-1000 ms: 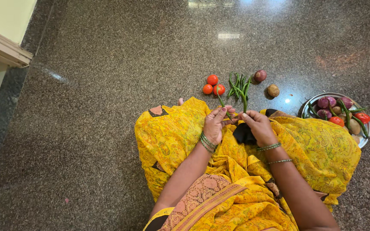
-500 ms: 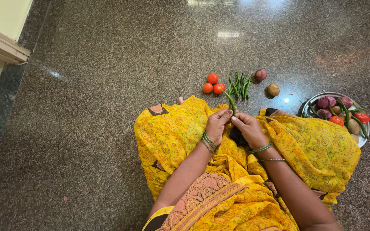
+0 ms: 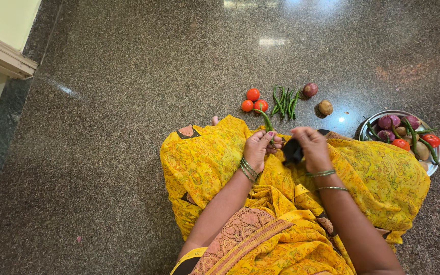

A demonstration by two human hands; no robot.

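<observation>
Between left grip (image 3: 257,148) fingertips, green chilli (image 3: 266,120)

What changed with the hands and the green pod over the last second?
The right hand let go of the green pod and drew away rightward. The left hand kept its pinch on it. The tomatoes, the floor pile of pods and the steel plate stayed put.

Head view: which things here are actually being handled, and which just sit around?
Handled:
left hand pinching a green chilli
right hand, apparently empty

Sitting around:
tomatoes
chilli pile
onion
potato
steel plate of vegetables
</observation>
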